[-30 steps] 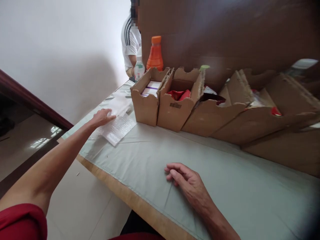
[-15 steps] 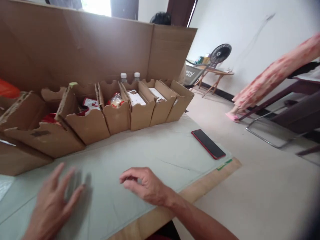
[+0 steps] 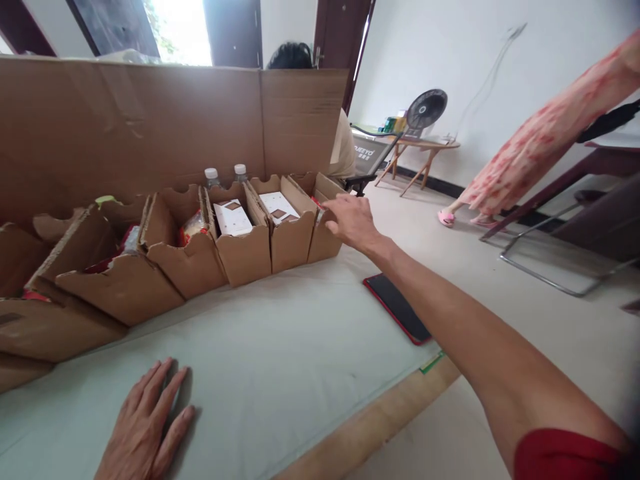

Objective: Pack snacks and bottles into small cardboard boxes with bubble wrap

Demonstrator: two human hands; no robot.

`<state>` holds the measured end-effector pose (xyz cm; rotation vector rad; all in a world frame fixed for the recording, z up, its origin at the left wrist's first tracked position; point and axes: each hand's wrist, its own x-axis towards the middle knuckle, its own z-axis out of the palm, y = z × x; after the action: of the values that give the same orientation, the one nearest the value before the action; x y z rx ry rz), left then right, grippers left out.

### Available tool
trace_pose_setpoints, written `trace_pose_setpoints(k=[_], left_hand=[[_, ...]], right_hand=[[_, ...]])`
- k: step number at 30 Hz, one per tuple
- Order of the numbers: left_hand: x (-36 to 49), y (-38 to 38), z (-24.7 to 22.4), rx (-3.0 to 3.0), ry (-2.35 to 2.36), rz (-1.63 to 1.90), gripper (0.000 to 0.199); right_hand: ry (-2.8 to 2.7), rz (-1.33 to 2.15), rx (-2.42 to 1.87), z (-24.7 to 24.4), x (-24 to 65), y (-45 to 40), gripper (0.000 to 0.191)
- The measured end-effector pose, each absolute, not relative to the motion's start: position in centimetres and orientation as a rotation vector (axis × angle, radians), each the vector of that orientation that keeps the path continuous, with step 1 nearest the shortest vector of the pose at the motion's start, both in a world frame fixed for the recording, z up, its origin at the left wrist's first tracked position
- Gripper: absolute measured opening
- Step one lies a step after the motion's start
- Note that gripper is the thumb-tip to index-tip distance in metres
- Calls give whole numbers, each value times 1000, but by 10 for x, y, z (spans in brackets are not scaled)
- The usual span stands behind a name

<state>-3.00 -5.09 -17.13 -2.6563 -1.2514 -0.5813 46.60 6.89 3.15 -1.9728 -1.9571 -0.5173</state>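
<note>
My right hand reaches over the front edge of the rightmost cardboard bin, fingers partly curled and tips near a small red item inside. Whether it touches or grips that item I cannot tell. My left hand lies palm down on the pale table cover, fingers apart and holding nothing. Left of the rightmost bin, two bins hold white boxes. A further bin holds a clear and red packet. Under my right forearm lies a black phone with a red edge.
A tall cardboard panel stands behind the bins, with two capped bottles before it. A person's dark hair shows above it. Beyond the table are a fan and a person in a pink patterned garment.
My right hand has moved from above the table up and right to the rightmost bin. My left hand has come to rest flat. The view has shifted to the right.
</note>
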Motion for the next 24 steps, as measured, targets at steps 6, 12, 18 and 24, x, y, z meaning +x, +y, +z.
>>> trace_pose_setpoints(k=[6, 12, 18, 24], left_hand=[[-25, -55, -166, -2672, -1339, -613, 58], [-24, -55, -165, -2684, -1387, -669, 53], [-23, -55, -159, -2692, -1390, -732, 42], [-20, -54, -154, -2685, -1409, -758, 41]], right_hand=[[-2224, -524, -1937, 41, 489, 54, 11], [-2501, -356, -1715, 59, 465, 11, 9], [-2549, -234, -1870, 77, 360, 15, 13], [-2488, 73, -1661, 104, 271, 32, 32]])
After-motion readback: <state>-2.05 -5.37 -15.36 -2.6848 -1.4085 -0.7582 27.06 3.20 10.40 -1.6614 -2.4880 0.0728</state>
